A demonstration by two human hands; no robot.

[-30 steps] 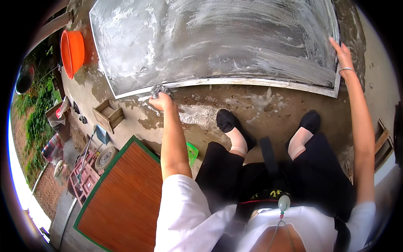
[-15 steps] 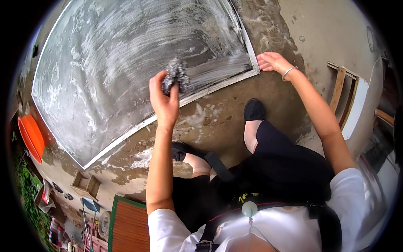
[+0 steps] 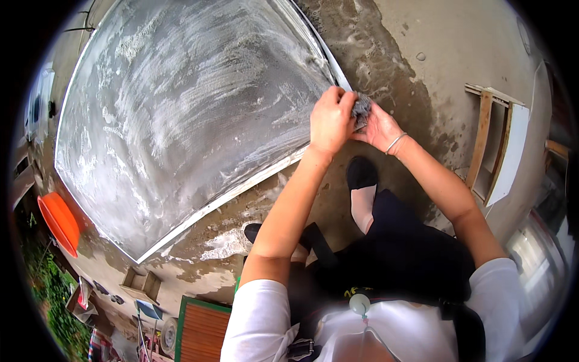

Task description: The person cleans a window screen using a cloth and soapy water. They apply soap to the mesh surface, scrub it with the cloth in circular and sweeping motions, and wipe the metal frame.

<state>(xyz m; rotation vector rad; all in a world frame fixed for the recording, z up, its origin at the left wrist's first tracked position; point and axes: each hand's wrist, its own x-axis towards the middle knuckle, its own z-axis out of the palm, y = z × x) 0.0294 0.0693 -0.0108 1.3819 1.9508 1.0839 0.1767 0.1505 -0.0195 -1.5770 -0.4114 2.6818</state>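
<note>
My left hand [image 3: 330, 120] is closed round a grey metal scouring pad [image 3: 362, 108] at the near right corner of a large framed panel [image 3: 199, 108]. The panel lies flat, with a grey surface streaked in white suds and a thin pale frame. Beside the pad, my right hand [image 3: 382, 128] is held palm up with a bracelet at the wrist. It touches or nearly touches the pad, its fingers loosely spread and partly covered by the pad and my left hand. That corner of the frame is hidden behind both hands.
Wet, sudsy concrete [image 3: 380, 54] surrounds the panel. My black shoe [image 3: 362, 173] stands close to its near edge. An orange basin [image 3: 59, 224] is at the left, a wooden box [image 3: 140, 285] at the lower left, and a wood-and-white frame [image 3: 497, 145] at the right.
My left hand has moved right with the scouring pad, from over the panel to its corner. My right hand has shifted slightly down and turned palm up, meeting it. The view has swung slightly.
</note>
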